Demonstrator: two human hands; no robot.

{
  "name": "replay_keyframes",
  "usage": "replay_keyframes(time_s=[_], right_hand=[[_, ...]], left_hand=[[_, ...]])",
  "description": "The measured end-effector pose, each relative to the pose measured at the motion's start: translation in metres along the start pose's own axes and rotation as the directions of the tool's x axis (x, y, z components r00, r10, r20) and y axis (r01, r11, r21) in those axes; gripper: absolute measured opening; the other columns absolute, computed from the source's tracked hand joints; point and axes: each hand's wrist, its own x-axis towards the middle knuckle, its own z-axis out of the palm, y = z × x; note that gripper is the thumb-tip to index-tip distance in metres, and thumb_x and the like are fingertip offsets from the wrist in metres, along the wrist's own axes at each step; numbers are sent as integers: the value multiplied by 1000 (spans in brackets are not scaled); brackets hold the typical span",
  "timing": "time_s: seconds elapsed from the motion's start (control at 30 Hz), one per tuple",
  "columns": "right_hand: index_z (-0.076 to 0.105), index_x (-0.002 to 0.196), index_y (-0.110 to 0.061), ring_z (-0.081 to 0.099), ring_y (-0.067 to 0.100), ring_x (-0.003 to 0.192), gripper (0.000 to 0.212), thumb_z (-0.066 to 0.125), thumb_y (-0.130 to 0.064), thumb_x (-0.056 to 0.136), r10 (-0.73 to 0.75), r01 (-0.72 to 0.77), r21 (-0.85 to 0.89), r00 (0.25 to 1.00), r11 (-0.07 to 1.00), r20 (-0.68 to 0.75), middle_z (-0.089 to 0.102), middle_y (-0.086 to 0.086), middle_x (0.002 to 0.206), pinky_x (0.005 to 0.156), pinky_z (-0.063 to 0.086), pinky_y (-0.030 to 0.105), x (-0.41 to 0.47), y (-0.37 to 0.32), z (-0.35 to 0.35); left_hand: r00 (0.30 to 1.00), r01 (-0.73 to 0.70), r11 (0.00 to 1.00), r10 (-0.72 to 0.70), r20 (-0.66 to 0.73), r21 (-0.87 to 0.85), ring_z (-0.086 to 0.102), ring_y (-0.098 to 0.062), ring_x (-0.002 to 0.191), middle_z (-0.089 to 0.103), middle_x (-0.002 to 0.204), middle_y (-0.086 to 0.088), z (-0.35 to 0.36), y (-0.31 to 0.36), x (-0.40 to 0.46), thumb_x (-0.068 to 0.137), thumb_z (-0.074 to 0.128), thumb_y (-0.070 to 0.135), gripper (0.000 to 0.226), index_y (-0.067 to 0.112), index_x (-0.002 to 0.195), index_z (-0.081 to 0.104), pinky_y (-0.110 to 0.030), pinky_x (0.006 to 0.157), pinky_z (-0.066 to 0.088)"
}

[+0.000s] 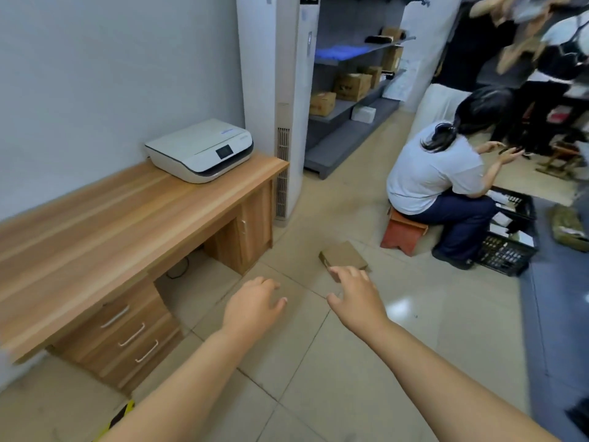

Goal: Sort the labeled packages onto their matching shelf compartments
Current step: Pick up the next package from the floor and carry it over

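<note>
Head view: both bare forearms reach forward over the beige tiled floor [318, 378]. The left hand [251, 306] hangs palm down above the tiles, its grip relaxed, fingers loosely spread and holding nothing. The right hand [357, 298] is stretched toward a small flat brown cardboard package [342, 256] that lies on the floor ahead of it; its grip is spread, fingers straight, the fingertips [342, 273] overlapping the package's near edge, though actual contact cannot be told. The package sits between the wooden desk and a low red-orange wooden stool [402, 233], apart from both. To the left stands the light-brown wood-grain tabletop [127, 224] with drawers beneath, carrying a white flatbed printer [200, 149] at its far end against the pale wall. Beyond the desk rises a tall white floor-standing air conditioner [277, 90]. Behind that is a grey metal shelving unit [347, 106] with several brown cardboard boxes [352, 86] on its tiers; labels are not legible. On the stool sits a person in a light grey shirt [433, 173] and dark trousers, turned away, both hands raised. Beside that person's feet rests a black plastic crate [510, 240] holding small dark and white items. A dark grey mat [554, 314] covers the floor at right.
</note>
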Motion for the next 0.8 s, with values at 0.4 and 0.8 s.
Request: replay_keyframes(time_s=[0.4, 0.8], right_hand=[[34, 140, -18, 33, 21, 132, 56, 53, -24, 88, 60, -60, 0, 998, 998, 25, 41, 0, 142, 107, 27, 35, 157, 186, -77], [34, 140, -24, 37, 22, 127, 57, 52, -23, 86, 62, -63, 5, 994, 998, 92, 49, -1, 137, 102, 32, 35, 308, 276, -96]], left_hand=[[994, 92, 993, -96, -50, -70, 49, -13, 117, 55, 121, 7, 75, 131, 175, 87, 51, 43, 42, 26, 125, 51, -30, 84, 47], [989, 149, 988, -148, 20, -31, 48, -17, 118, 55, 122, 3, 125, 173, 342, 83, 54, 42, 46, 24, 125, 51, -30, 88, 43]])
